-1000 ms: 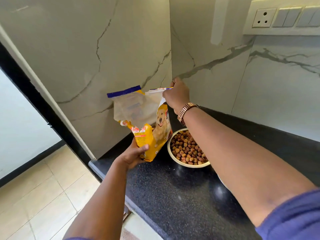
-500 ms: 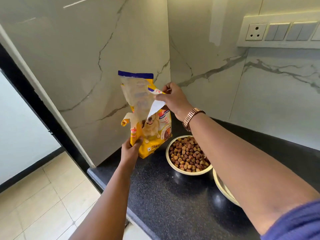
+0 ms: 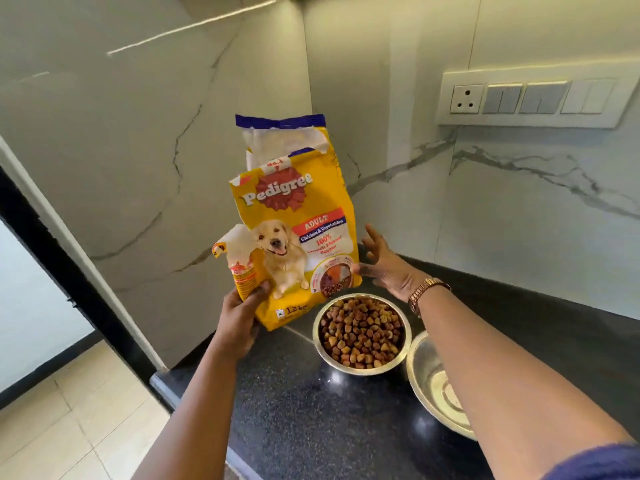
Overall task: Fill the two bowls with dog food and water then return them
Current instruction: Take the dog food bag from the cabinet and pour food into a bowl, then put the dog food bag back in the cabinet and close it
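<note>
Bag (image 3: 294, 230) is standing upright just left of the full bowl (image 3: 362, 332), left hand (image 3: 240, 315) pinching its corner, right hand (image 3: 388, 268) hovering spread, so it's probably risking tipping kibble out.

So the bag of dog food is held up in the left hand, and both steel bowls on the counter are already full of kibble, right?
Not quite. The left hand does hold the dog food bag up, but only the bowl nearer the bag is full of kibble. The head view shows the second bowl, partly hidden by the right arm, holding none.
</note>
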